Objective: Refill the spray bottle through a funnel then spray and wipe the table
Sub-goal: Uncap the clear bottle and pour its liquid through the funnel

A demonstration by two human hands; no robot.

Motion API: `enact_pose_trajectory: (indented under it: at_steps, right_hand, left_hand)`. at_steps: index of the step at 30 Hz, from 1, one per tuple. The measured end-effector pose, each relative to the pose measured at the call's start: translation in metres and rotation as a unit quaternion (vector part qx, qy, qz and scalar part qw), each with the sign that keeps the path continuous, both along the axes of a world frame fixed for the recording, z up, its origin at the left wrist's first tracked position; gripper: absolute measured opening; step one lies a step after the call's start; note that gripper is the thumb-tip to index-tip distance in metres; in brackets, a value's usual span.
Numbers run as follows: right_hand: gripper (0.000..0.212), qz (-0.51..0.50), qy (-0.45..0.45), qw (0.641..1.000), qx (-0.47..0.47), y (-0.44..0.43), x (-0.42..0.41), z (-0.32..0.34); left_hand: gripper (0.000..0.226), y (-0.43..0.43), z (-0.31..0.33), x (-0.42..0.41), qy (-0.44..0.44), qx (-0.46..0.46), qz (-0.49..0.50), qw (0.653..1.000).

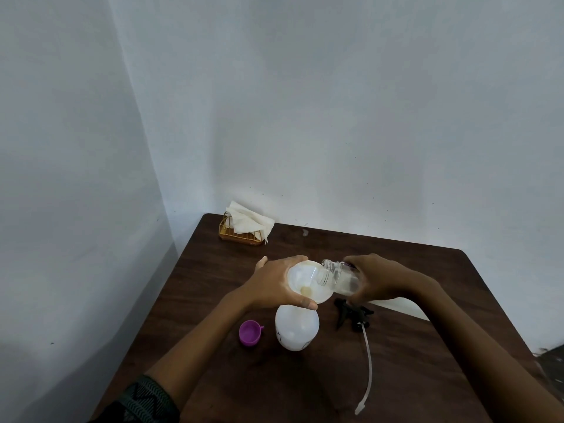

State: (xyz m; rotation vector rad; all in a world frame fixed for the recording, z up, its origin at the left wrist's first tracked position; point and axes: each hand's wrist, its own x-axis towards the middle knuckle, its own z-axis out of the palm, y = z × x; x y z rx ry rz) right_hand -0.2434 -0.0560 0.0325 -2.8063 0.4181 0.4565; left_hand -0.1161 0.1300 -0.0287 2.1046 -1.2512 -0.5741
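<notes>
A white translucent spray bottle (296, 329) stands on the dark wooden table (412, 270) without its head. A white funnel (305, 283) sits in its neck, and my left hand (274, 285) grips the funnel's rim. My right hand (378, 277) holds a clear bottle (337, 276) tipped almost flat, its open mouth over the funnel. The black trigger head (354, 314) with its long white dip tube (367, 370) lies on the table to the right of the spray bottle. A purple cap (249, 331) lies to the left.
A gold wire holder with white paper napkins (247, 228) stands at the table's far left corner, against the pale walls. A white patch (406, 308) shows on the table under my right forearm.
</notes>
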Motion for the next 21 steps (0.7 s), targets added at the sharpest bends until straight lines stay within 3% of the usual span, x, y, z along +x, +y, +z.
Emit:
enact_pose_trajectory:
  at_steps: [4, 21]
  right_hand:
    - [0.038, 0.004, -0.001, 1.0, -0.001, -0.0003, 0.0, -0.0006]
    - [0.04, 0.007, 0.001, 1.0, 0.003, 0.0023, -0.0009, 0.0039]
  left_hand:
    - [0.084, -0.0004, -0.001, 0.0003, -0.002, -0.003, -0.001, 1.0]
    - [0.086, 0.0004, -0.0024, 0.0015, -0.011, -0.002, 0.0, 1.0]
